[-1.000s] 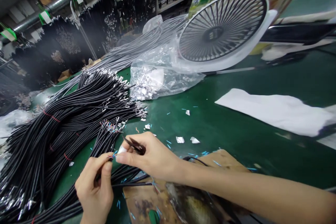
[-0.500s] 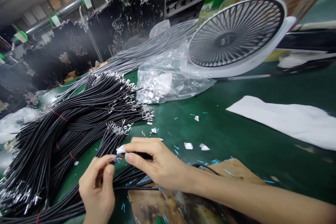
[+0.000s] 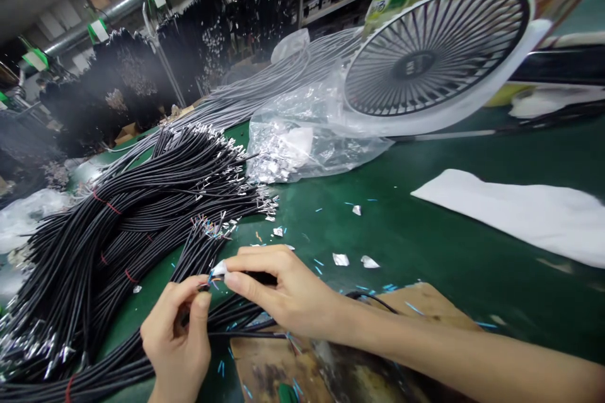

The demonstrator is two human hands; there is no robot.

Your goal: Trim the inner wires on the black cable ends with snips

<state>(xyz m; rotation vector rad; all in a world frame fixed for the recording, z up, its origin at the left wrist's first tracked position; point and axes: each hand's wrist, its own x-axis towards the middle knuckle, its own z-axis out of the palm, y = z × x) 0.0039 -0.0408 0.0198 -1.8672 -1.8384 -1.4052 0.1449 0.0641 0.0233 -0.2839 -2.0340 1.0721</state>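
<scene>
My left hand [image 3: 177, 334] is closed, thumb and forefinger pinching the end of a black cable. Thin coloured wires [image 3: 215, 279], blue and orange among them, fan out from that end. From the right, my right hand [image 3: 278, 293] reaches in, closed, with a white cover on the forefinger tip. Its thumb and forefinger meet at the wires. Something dark lies under its curled fingers, mostly hidden. Below the hands runs a loose bundle of black cables [image 3: 236, 321], and just behind them lies a small bundle with stripped coloured ends [image 3: 210, 230].
A large pile of black cables [image 3: 118, 201], tied with red bands, fills the left. Behind it lie grey cables [image 3: 265, 79], a clear plastic bag [image 3: 326, 160] and a fan [image 3: 439, 53]. White cloth [image 3: 510, 208], foil scraps [image 3: 340, 259] and a stained board [image 3: 258, 368] lie on the green table.
My right fingertips have closed in on the coloured wires, which now bend toward them. My left hand keeps its pinch. The view has shifted slightly.
</scene>
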